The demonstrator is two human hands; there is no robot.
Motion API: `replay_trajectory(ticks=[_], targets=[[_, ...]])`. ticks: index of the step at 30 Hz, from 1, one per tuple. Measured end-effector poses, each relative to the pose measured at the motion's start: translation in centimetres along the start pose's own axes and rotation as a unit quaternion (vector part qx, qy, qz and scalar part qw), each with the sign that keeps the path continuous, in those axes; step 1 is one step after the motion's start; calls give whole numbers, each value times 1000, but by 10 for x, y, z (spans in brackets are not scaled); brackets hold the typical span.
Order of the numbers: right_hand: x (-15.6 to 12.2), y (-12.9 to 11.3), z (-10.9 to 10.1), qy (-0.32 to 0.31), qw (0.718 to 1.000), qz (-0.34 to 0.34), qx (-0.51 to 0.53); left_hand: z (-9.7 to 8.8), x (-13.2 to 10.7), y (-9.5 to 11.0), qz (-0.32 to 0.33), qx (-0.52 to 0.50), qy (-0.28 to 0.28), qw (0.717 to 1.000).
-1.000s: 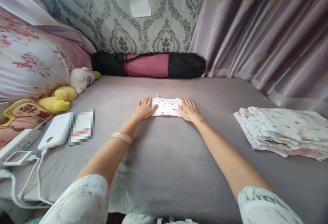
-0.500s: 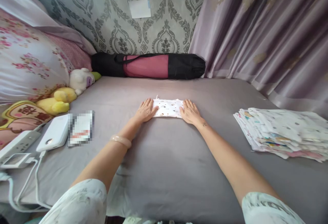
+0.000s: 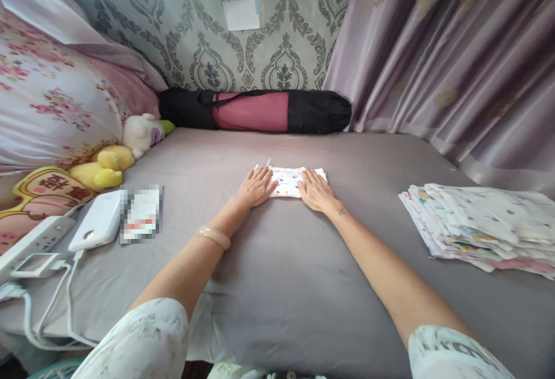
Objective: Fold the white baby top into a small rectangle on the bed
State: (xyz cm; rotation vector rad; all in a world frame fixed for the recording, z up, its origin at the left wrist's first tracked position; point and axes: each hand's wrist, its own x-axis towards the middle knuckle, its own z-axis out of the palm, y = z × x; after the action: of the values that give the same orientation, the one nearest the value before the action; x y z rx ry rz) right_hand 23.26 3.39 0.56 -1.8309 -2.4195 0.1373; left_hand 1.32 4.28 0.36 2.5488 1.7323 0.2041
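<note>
A folded white cloth with small printed figures lies flat on the grey bed sheet. On its left end rests my left hand, palm down with the fingers stretched out. My right hand lies flat on the cloth's right end, fingers extended too. Between the two thumbs the middle of the cloth shows; its ends are partly hidden under my hands. A short thin loop or thread stands up from the cloth's far edge near my left fingers.
To the right lies a stack of folded printed cloths. At left are a power strip, a white power bank with cables, a blurred packet and plush toys. A black and pink rolled bag lies along the wall.
My hands have slid inward from the cloth's two ends, now lying further over it. The view has shifted slightly, so everything sits a little further right.
</note>
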Motion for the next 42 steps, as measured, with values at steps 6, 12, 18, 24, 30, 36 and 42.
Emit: replay_trajectory(ticks=[6,12,18,24,30,36,42], targets=[[2,5,2,-6,1000,0,5,1,1,-4,-1,-20,0,1000],[4,-5,-13,-26,999,-1,29,-15,4,9,7,1,3,1000],[0,-20,-10,-5,999,-34,33,-4,5,29,42,5,20,999],[-2,-20,-2,-1,999,-39,21,9,4,28,40,-1,16,999],[0,-22,-7,-13,999,-33,20,-1,7,32,43,-8,4,999],[9,-40,-10,29,998,-35,34,-16,5,32,-52,-21,61,997],[12,-52,5,42,997,-38,46,-10,-9,9,-127,-51,60,989]])
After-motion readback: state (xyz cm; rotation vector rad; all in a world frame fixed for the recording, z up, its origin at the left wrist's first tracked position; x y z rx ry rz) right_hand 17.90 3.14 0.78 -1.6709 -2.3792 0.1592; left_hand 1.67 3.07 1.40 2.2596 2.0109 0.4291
